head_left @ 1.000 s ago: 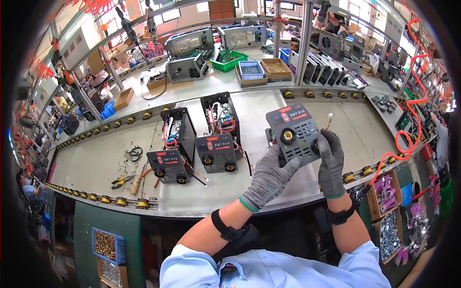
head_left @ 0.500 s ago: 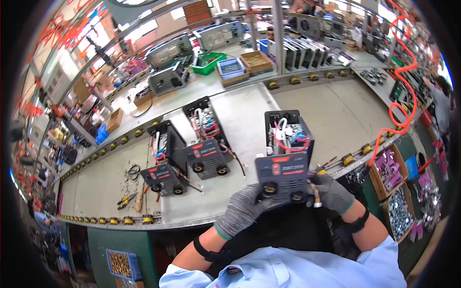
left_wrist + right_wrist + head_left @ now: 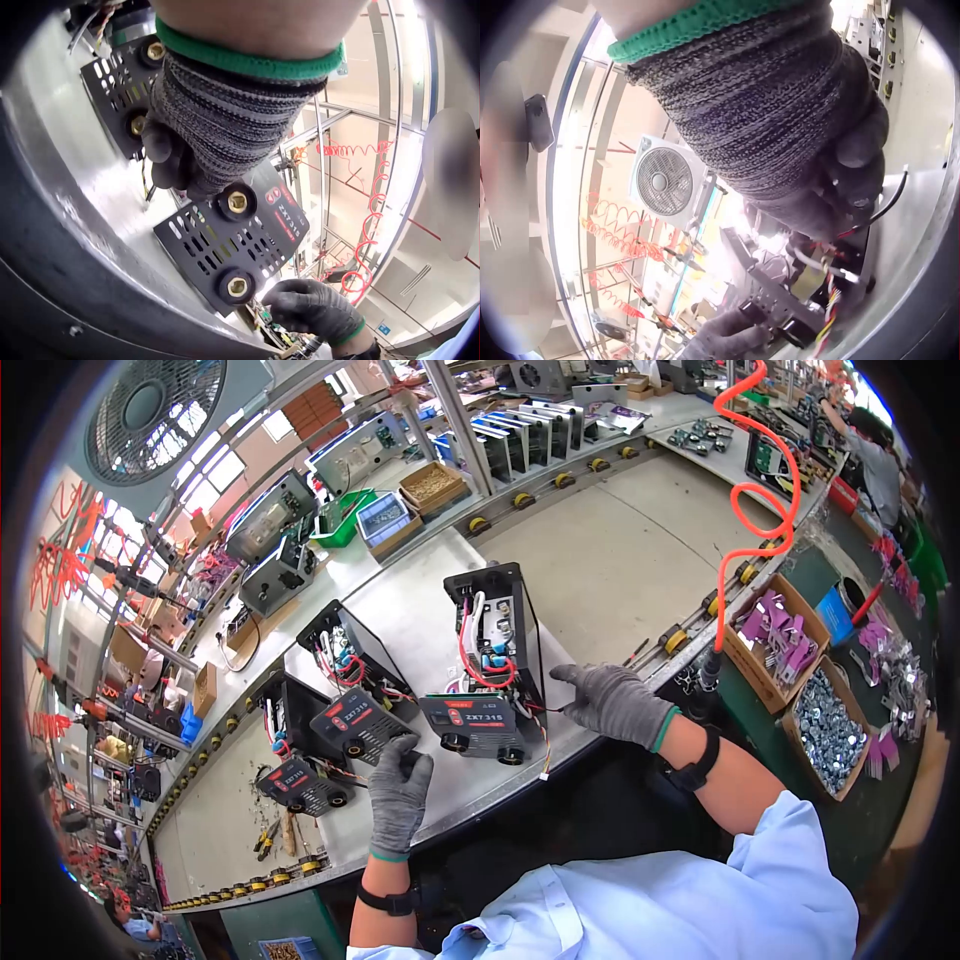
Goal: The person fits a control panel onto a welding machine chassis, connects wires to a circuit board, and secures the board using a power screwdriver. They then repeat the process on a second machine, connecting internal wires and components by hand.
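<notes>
Both hands wear grey knit gloves. The nearest unit, an open black chassis (image 3: 500, 625) with exposed wiring, stands on the metal sheet, its dark front panel (image 3: 475, 726) marked ZX7 315 leaning at its front. My left hand (image 3: 398, 795) hangs with loosely bent fingers between this panel and the middle unit's front panel (image 3: 358, 726), holding nothing. At the chassis's right side is my right hand (image 3: 615, 703), forefinger extended. A thin black wire (image 3: 895, 199) runs right at its fingertips; whether they pinch it I cannot tell. A connector lead (image 3: 546, 750) dangles off the panel's right side.
A third unit's front panel (image 3: 303, 786) lies further left. Pliers (image 3: 266, 840) are on the line beyond it. A coiled orange air hose (image 3: 735, 510) hangs at the right, above boxes of purple parts (image 3: 780, 632) and metal fasteners (image 3: 828, 728).
The ZX7 315 panel, held up in both hands earlier, now leans on its chassis. My hands have parted, left and right. The head view has turned right.
</notes>
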